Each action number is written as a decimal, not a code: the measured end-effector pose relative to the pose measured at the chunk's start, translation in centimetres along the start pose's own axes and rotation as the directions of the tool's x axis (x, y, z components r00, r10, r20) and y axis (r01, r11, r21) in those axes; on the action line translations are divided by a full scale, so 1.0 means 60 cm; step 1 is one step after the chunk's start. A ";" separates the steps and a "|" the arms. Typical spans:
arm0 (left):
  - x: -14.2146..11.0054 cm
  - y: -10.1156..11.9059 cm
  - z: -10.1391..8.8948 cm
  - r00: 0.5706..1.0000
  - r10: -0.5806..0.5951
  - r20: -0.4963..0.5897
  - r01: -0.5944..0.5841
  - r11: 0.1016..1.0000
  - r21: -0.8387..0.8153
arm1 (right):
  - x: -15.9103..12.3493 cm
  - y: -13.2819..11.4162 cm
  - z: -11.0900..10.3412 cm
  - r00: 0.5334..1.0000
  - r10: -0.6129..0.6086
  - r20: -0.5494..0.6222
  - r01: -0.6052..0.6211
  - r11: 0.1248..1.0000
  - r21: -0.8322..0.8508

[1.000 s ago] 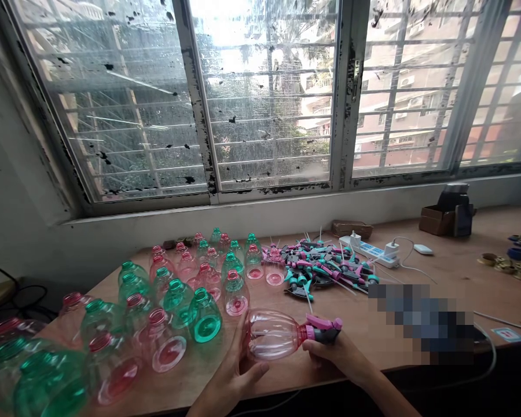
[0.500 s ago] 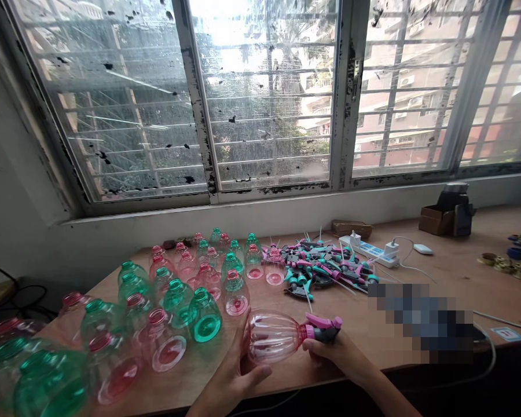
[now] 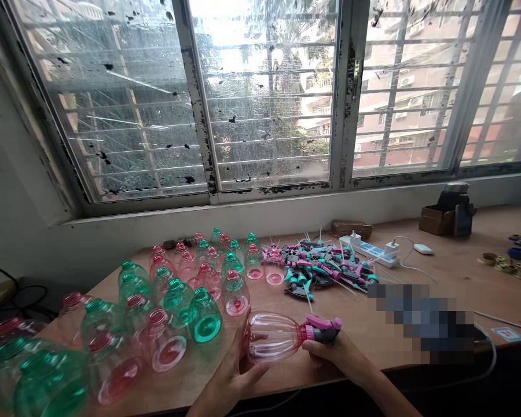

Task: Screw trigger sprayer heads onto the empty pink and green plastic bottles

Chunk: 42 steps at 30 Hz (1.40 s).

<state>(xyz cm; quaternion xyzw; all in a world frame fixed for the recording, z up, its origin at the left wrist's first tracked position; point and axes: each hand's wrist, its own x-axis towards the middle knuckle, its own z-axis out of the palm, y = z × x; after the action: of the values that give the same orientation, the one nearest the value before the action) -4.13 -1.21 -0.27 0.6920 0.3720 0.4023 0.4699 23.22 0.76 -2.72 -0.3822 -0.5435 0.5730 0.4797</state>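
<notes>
A clear pink spray bottle [image 3: 274,336] lies sideways between my hands, just above the table's front part. My left hand [image 3: 238,365] cups its base, with the thumb underneath and the fingers behind. At the neck sits a pink and dark grey trigger spray head [image 3: 323,329]. My right hand [image 3: 334,354] grips around that head and collar, its fingers partly hidden. To the left stand several pink and green bottles without heads, such as a green bottle [image 3: 205,315] and a pink bottle [image 3: 235,292]. Behind lies a heap of spray heads with tubes [image 3: 325,263].
A white power strip [image 3: 369,251] with plugs and cables lies behind the heap. Farther right are a cardboard box [image 3: 436,220], brass-coloured parts [image 3: 510,265] and a blurred-out object [image 3: 421,318] on the wooden table [image 3: 451,269]. Windows line the back wall.
The bottle turns slightly about its long axis in my left hand, with small shifts of the thumb. My right hand stays at the spray head.
</notes>
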 end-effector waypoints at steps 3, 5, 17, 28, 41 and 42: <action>0.000 -0.004 0.001 1.000 0.005 -0.004 -0.005 1.000 -0.022 | -0.001 -0.006 0.003 1.000 0.010 -0.010 -0.010 1.000 0.009; 0.001 -0.003 0.002 1.000 0.018 -0.015 -0.018 0.999 -0.031 | -0.002 -0.010 0.005 1.000 0.012 -0.013 -0.011 1.000 0.016; -0.002 0.028 0.006 0.996 -0.082 0.022 0.085 0.986 -0.145 | 0.000 0.000 0.005 0.999 -0.006 -0.052 0.007 1.000 0.027; -0.005 0.033 0.002 0.998 -0.055 0.029 0.057 0.994 -0.092 | 0.003 0.005 0.001 1.000 -0.020 -0.014 0.019 0.999 -0.036; -0.003 0.019 0.002 0.999 -0.031 0.008 0.031 0.999 -0.033 | -0.006 -0.018 0.010 0.999 -0.016 -0.034 0.018 0.999 0.045; -0.003 0.019 0.001 0.999 -0.036 0.021 0.037 0.998 -0.059 | -0.006 -0.016 0.009 0.999 -0.014 -0.032 0.015 0.999 0.042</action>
<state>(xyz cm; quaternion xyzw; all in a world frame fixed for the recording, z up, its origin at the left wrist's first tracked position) -3.96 -1.70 0.76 0.6747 0.3678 0.3977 0.5014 22.90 0.23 -1.70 -0.3772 -0.5265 0.5747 0.5002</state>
